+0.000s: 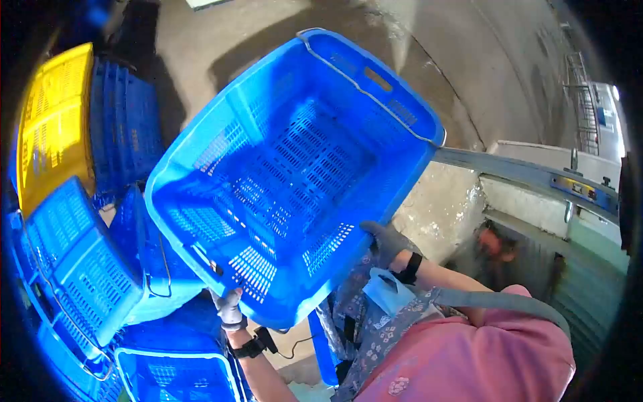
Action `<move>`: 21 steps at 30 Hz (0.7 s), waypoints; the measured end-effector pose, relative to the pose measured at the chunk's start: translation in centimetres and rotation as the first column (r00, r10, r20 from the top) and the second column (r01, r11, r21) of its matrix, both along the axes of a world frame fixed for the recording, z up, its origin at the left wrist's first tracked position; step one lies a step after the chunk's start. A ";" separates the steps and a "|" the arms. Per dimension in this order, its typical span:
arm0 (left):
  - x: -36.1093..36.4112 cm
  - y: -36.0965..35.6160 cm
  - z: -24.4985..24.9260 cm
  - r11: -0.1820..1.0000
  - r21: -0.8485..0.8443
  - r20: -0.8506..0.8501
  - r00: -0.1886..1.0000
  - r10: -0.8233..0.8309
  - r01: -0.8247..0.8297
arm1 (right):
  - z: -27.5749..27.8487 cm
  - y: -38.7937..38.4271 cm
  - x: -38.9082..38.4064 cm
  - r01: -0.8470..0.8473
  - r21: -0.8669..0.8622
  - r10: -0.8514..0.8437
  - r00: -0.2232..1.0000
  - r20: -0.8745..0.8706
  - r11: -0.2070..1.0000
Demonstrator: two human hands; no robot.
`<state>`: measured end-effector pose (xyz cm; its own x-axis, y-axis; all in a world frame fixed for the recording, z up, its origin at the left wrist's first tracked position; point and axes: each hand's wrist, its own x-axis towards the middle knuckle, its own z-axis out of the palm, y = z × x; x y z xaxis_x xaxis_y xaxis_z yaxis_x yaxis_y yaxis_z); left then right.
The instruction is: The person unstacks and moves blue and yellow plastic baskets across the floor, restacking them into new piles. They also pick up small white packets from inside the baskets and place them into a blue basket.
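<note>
Between my hands is a large blue plastic basket [315, 147] with slotted walls and floor, tilted so its inside faces me. A wire bail handle lies along its far rim. My left hand [230, 309], in a pale glove, is closed on the rim at the near left corner, by the handle slot. At the near right side my right hand [387, 242], in a grey glove, is closed on the rim, with part of its fingers hidden behind the wall. Nothing lies inside the basket.
Several blue baskets [84, 268] are stacked at the left, beside a yellow basket [55, 127]. Another blue basket [177, 355] stands open at the bottom left. A metal rail [522, 173] edges a wet work area at the right. The concrete floor [201, 40] is wet.
</note>
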<state>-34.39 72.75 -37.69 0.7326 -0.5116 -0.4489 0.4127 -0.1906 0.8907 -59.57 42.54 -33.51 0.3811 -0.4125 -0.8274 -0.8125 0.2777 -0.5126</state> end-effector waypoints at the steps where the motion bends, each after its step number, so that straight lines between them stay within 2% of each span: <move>1: 0.0 0.8 0.7 0.999 0.035 -0.039 0.999 0.013 -0.012 | -0.1 0.3 0.5 0.015 -0.001 -0.015 1.000 0.012 1.000; 2: 0.1 2.9 0.2 0.993 0.117 -0.031 0.999 -0.026 0.029 | -0.5 0.9 1.1 0.374 0.178 -0.406 0.892 0.199 0.910; 3: 0.4 5.0 -1.0 0.992 0.122 -0.021 0.999 -0.041 0.043 | -0.7 1.1 1.0 0.622 0.405 -0.738 0.611 0.286 0.671; 4: 0.9 6.7 -2.5 0.985 0.174 -0.076 0.997 0.017 -0.003 | -1.0 1.0 0.6 0.562 0.433 -0.689 0.689 0.226 0.704; 5: 1.2 6.5 -2.6 0.973 0.226 -0.126 0.989 0.078 -0.048 | -0.4 0.8 0.7 0.566 0.441 -0.698 0.676 0.236 0.697; 6: 0.8 6.9 -2.8 0.996 0.076 -0.162 0.985 0.060 -0.048 | 0.2 1.2 1.3 0.574 0.368 -0.676 0.681 0.281 0.732; 7: 1.2 7.5 -2.8 0.996 0.082 -0.151 0.987 0.047 -0.035 | 0.7 1.4 1.5 0.581 0.296 -0.652 0.686 0.322 0.758; 9: 2.4 9.8 -3.7 0.991 0.134 -0.101 0.995 0.014 0.000 | 1.1 1.8 1.8 0.570 0.323 -0.655 0.651 0.384 0.756; 10: 2.3 10.5 -4.1 0.994 0.083 -0.166 0.982 0.085 -0.072 | 1.3 2.0 2.1 0.551 0.334 -0.644 0.623 0.444 0.764; 11: 2.6 11.8 -5.1 0.994 0.086 -0.153 0.985 0.076 -0.063 | 1.3 2.0 2.1 0.555 0.344 -0.652 0.611 0.449 0.757; 13: 3.7 14.1 -6.1 0.916 0.302 -0.096 0.948 0.303 -0.263 | 1.2 2.0 2.0 0.398 0.312 -0.502 0.750 0.431 0.863; 14: 1.5 7.5 1.0 0.896 0.360 -0.039 0.955 0.293 -0.260 | 2.9 1.2 2.2 0.330 0.299 -0.427 0.828 0.364 0.895; 15: 1.6 6.1 1.9 0.898 0.358 -0.025 0.958 0.285 -0.258 | 3.1 1.1 2.5 0.334 0.305 -0.434 0.819 0.375 0.892; 17: 2.1 3.9 4.0 0.823 0.536 0.330 0.944 0.000 -0.188 | 3.6 1.2 3.5 0.385 0.323 -0.502 0.655 0.565 0.865; 18: 1.1 2.9 5.8 0.535 0.791 0.522 0.784 -0.337 -0.297 | 4.1 1.1 4.0 0.388 0.325 -0.506 0.645 0.573 0.862; 19: -0.6 -0.2 9.4 0.540 0.786 0.530 0.777 -0.340 -0.301 | 4.7 0.6 4.3 0.393 0.330 -0.513 0.648 0.563 0.858; 21: -3.9 -5.2 15.2 0.770 0.629 0.431 0.777 -0.459 0.106 | 5.7 -0.4 5.3 0.398 0.336 -0.520 0.663 0.538 0.854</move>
